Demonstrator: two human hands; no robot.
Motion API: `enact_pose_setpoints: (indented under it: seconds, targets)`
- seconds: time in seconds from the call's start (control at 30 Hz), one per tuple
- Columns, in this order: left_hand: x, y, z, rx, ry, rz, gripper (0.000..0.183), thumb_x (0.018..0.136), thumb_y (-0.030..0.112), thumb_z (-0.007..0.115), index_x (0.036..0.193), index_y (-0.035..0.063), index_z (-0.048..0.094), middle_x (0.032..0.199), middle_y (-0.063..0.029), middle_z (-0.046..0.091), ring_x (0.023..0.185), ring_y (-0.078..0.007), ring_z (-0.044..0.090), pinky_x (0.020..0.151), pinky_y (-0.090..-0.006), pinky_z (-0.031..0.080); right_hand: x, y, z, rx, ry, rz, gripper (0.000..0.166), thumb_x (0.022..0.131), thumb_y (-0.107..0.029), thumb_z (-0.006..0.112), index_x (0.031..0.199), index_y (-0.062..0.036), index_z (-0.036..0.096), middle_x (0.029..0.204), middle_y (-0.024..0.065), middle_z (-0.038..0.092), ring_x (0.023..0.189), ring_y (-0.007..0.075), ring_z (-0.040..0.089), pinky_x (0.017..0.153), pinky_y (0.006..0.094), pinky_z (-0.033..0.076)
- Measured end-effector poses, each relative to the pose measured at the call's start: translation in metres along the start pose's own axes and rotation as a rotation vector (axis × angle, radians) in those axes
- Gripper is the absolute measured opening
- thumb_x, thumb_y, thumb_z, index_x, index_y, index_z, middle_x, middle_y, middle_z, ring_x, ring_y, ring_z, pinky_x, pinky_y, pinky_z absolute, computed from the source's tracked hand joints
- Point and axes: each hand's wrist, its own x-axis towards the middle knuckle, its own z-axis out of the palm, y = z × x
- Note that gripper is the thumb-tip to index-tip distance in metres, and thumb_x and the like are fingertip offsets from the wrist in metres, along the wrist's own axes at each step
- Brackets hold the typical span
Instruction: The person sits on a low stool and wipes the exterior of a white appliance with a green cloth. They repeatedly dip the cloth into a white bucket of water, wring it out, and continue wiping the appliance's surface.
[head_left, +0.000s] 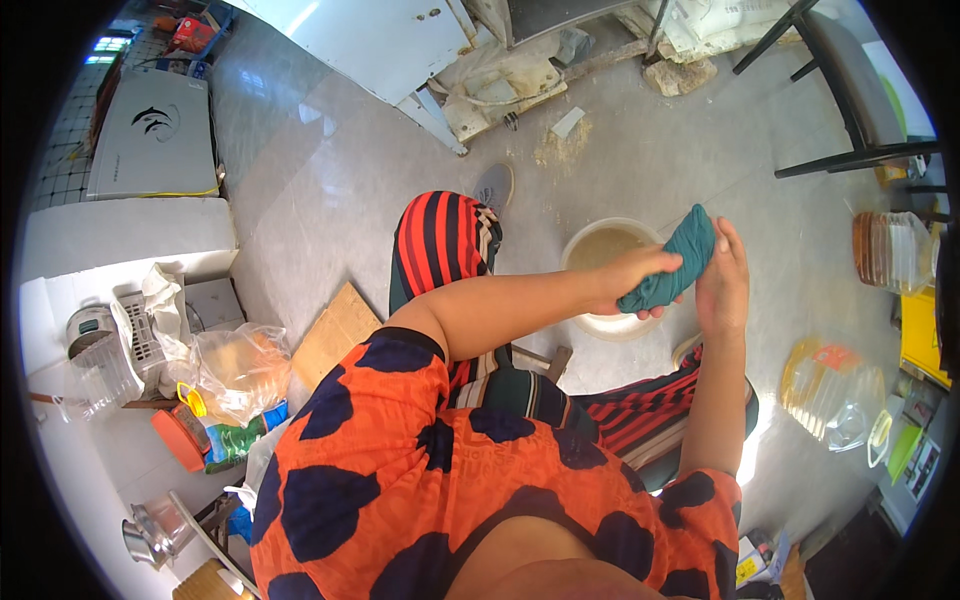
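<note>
My left hand (634, 277) grips a bunched, twisted dark green cloth (675, 259), its thumb on top and fingertips showing below. My right hand (724, 277) is held upright along the cloth's right side, fingers extended rather than wrapped around it; whether the palm presses on it is hard to tell. Beneath the cloth stands a round pale basin (574, 251) holding murky, brownish water (607, 244). The cloth and my left hand hide part of the basin's right side.
Two clear plastic containers (836, 394) (892, 251) stand at right, below a black-legged chair (855, 97). A cardboard piece (335, 334) and a plastic bag (240, 371) lie left. A white cabinet (375, 45) stands ahead, with debris (562, 146) on the floor nearby.
</note>
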Motion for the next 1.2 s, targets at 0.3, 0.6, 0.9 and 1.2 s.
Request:
enact_pose_setpoints:
  seconds: [0.3, 0.6, 0.9, 1.2]
  targets:
    - [-0.014, -0.017, 0.010, -0.586, -0.603, -0.232, 0.055, 0.091, 0.053, 0.032, 0.113, 0.0062, 0.050, 0.086, -0.0164, 0.057, 0.045, -0.0183, 0.046, 0.038, -0.0269, 0.034, -0.024, -0.029, 0.043, 0.364, -0.357, -0.045, 0.061, 0.078, -0.028, 0.066, 0.128, -0.0110, 0.037, 0.121, 0.0147, 0.046, 0.107, 0.0281, 0.049, 0.086, 0.0408, 0.048]
    - [-0.013, -0.015, 0.019, -0.194, -0.180, -0.188, 0.035, 0.085, 0.040, 0.057, 0.101, 0.0097, 0.049, 0.079, -0.0090, 0.056, 0.046, -0.0133, 0.047, 0.037, -0.0235, 0.032, -0.012, -0.021, 0.027, -0.130, -0.070, 0.121, 0.020, 0.079, -0.008, 0.059, 0.097, -0.0076, 0.051, 0.088, 0.0073, 0.055, 0.071, 0.0172, 0.057, 0.059, 0.0303, 0.049]
    - [0.008, -0.036, -0.002, 0.427, 0.064, -0.014, 0.028, 0.077, 0.032, 0.063, 0.078, 0.0061, 0.053, 0.060, -0.0024, 0.049, 0.043, -0.0117, 0.044, 0.035, -0.0256, 0.032, -0.006, 0.019, 0.019, -0.804, -0.036, -0.069, 0.012, 0.082, -0.006, 0.056, 0.093, -0.0063, 0.052, 0.079, 0.0054, 0.055, 0.067, 0.0132, 0.058, 0.058, 0.0290, 0.048]
    - [0.024, -0.070, -0.027, 1.099, 0.228, 0.254, 0.044, 0.072, 0.038, 0.063, 0.094, -0.0002, 0.057, 0.080, -0.0185, 0.063, 0.070, -0.0319, 0.061, 0.064, -0.0385, 0.048, -0.009, 0.054, 0.021, -1.226, -0.018, -0.253, 0.024, 0.075, -0.007, 0.060, 0.098, -0.0073, 0.056, 0.099, 0.0169, 0.059, 0.094, 0.0360, 0.056, 0.080, 0.0413, 0.046]
